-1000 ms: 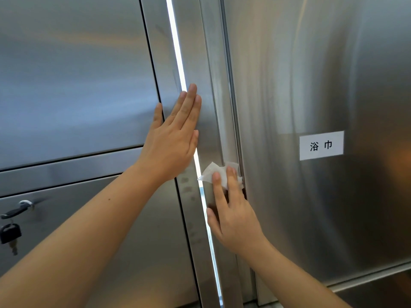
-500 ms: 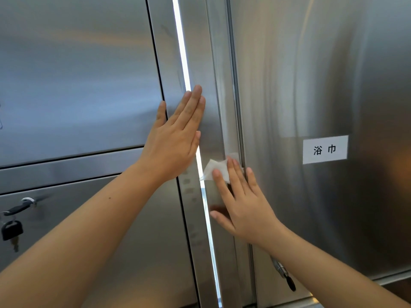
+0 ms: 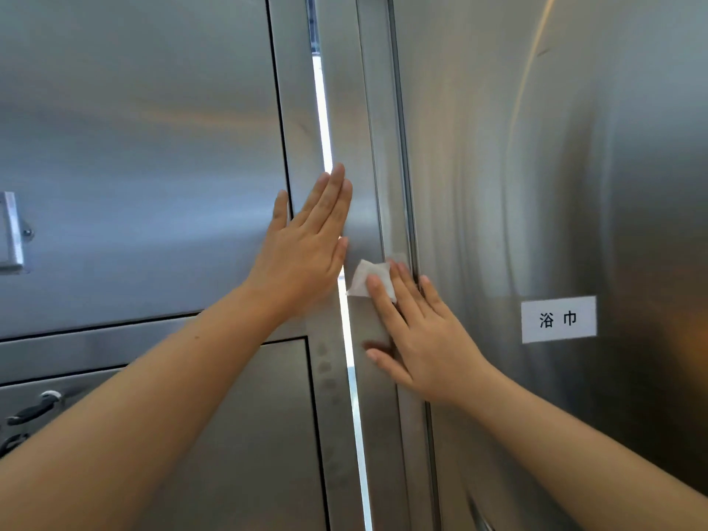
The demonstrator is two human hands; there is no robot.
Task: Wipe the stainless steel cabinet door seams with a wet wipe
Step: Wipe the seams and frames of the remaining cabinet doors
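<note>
Right hand (image 3: 417, 339), fingers straight, is pressing wet wipe (image 3: 369, 283) on door seam (image 3: 401, 147) at mid-height. Left hand (image 3: 302, 254) is bracing flat, fingers together. Upper seam is likely awaiting wiping.

A small crumpled white wet wipe (image 3: 362, 277) lies flat against the steel beside the vertical door seam (image 3: 402, 147).

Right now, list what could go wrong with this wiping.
1. The left hand presses flat on the steel beside the bright gap; it may leave prints like the smudges lower down.
2. The right hand presses the wipe under its fingertips only, so bare fingers on the door seam could smear it, or the wipe could slip out.
</note>
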